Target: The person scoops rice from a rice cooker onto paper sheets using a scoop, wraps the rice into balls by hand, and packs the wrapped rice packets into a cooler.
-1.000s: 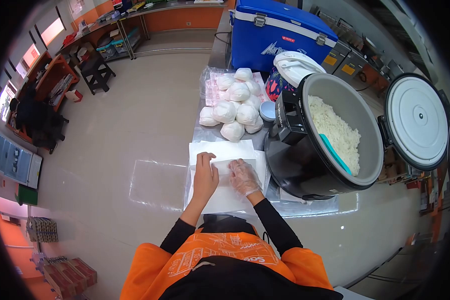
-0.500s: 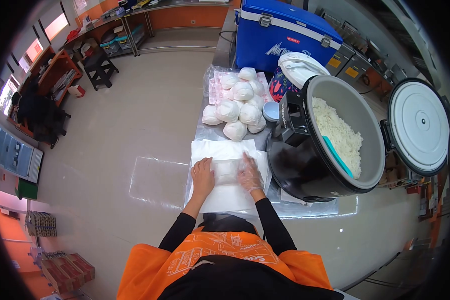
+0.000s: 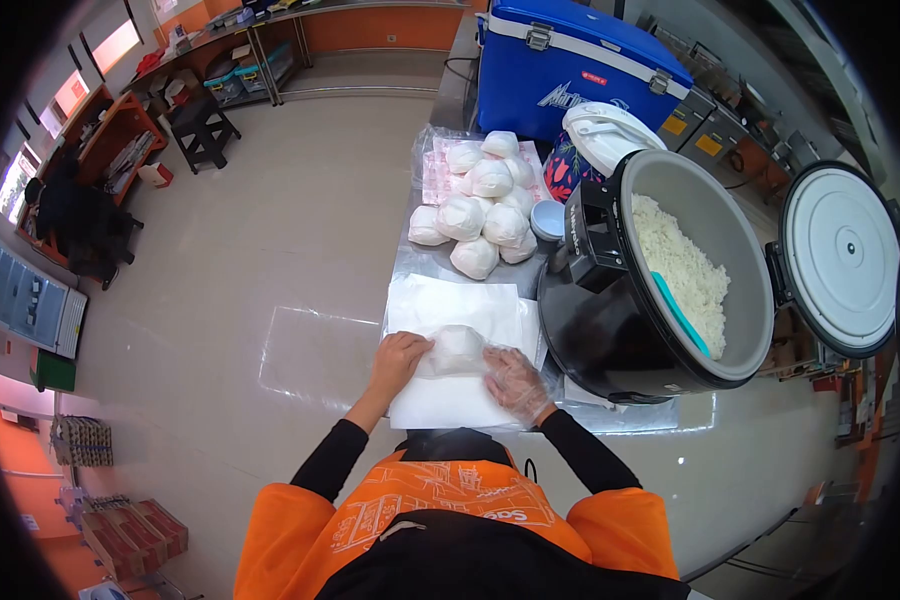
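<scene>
A mound-shaped white bundle in wrapping paper [image 3: 457,345] lies between my hands, on a stack of white paper sheets [image 3: 450,402]. My bare left hand [image 3: 398,362] pinches the paper at the bundle's left end, fingers bent together. At the right end, my right hand [image 3: 518,385], in a clear plastic glove, has its fingertips closed on the paper. Just beyond the sheets, several round white wrapped packets [image 3: 485,205] are piled up. To the right stands a big black rice cooker [image 3: 610,325], lid swung open, holding cooked rice [image 3: 675,265] and a teal paddle [image 3: 680,315].
A blue cooler box [image 3: 580,75] stands at the table's far end. Before it are a flowered container with a white lid [image 3: 610,135] and a small pale-blue bowl [image 3: 547,220]. The cooker's round lid [image 3: 840,258] juts out right. A dark stool [image 3: 202,130] stands on the floor.
Both hands have drawn slightly toward me, and the right one has shifted right. The flat folded paper between them now stands up as a rounded bundle.
</scene>
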A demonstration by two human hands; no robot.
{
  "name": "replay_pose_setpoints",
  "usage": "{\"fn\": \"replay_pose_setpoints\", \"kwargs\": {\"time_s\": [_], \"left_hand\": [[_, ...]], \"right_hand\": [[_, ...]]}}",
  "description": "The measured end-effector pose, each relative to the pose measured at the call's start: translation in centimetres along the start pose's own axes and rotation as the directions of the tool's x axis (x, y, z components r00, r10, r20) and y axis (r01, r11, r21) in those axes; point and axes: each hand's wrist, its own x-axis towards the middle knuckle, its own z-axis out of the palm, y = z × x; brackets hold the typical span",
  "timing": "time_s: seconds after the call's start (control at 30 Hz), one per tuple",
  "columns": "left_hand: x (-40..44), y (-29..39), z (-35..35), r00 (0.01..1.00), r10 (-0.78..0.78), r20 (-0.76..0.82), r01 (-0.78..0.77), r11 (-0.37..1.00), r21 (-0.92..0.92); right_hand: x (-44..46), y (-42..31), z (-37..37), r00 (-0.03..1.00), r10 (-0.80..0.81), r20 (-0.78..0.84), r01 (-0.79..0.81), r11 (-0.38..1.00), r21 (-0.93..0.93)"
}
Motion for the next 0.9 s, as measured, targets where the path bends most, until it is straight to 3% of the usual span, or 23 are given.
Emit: {"fn": "replay_pose_setpoints", "kwargs": {"time_s": [0.13, 0.23, 0.33, 0.43, 0.53, 0.63, 0.67, 0.77, 0.8, 0.9], "left_hand": [[0.6, 3.0, -3.6, 0.972, 0.23, 0.04, -0.234, 0.954, 0.188], [-0.6, 1.5, -2.4, 0.96, 0.244, 0.139, -0.268, 0.945, 0.19], [-0.7, 0.0, -1.7, 0.958, 0.19, 0.214, -0.208, 0.976, 0.068], [-0.5, 0.1, -1.7, 0.967, 0.061, 0.246, -0.067, 0.998, 0.013], [0.9, 0.6, -2.0, 0.922, -0.207, 0.327, 0.241, 0.968, -0.068], [3.6, 0.7, -2.5, 0.77, -0.45, 0.453, 0.535, 0.842, -0.072], [4.5, 0.8, -2.1, 0.731, -0.485, 0.479, 0.548, 0.837, 0.011], [5.5, 0.6, -0.4, 0.763, -0.387, 0.517, 0.368, 0.918, 0.145], [5.6, 0.5, 0.2, 0.79, -0.367, 0.491, 0.325, 0.93, 0.172], [4.6, 0.8, 1.1, 0.87, -0.288, 0.401, 0.219, 0.953, 0.209]], "right_hand": [[-0.7, 1.8, 1.3, 0.99, -0.028, 0.136, 0.042, 0.994, -0.098], [-0.3, 3.9, 2.1, 0.978, -0.167, 0.124, 0.179, 0.98, -0.091], [1.1, 4.3, 1.4, 0.956, -0.117, 0.268, 0.153, 0.981, -0.121], [2.2, 4.6, 1.2, 0.951, -0.14, 0.276, 0.17, 0.981, -0.088], [3.6, 5.1, 1.1, 0.949, -0.024, 0.313, -0.05, 0.973, 0.226], [6.0, 5.3, 0.9, 0.852, 0.245, 0.464, -0.442, 0.811, 0.383], [7.2, 5.1, -0.3, 0.83, 0.216, 0.515, -0.383, 0.891, 0.244], [9.9, 5.7, 0.7, 0.745, 0.17, 0.645, -0.189, 0.981, -0.041], [10.4, 4.0, -1.3, 0.714, 0.239, 0.658, -0.21, 0.97, -0.124], [9.6, 3.5, 1.1, 0.947, 0.063, 0.315, -0.032, 0.994, -0.1]]}}
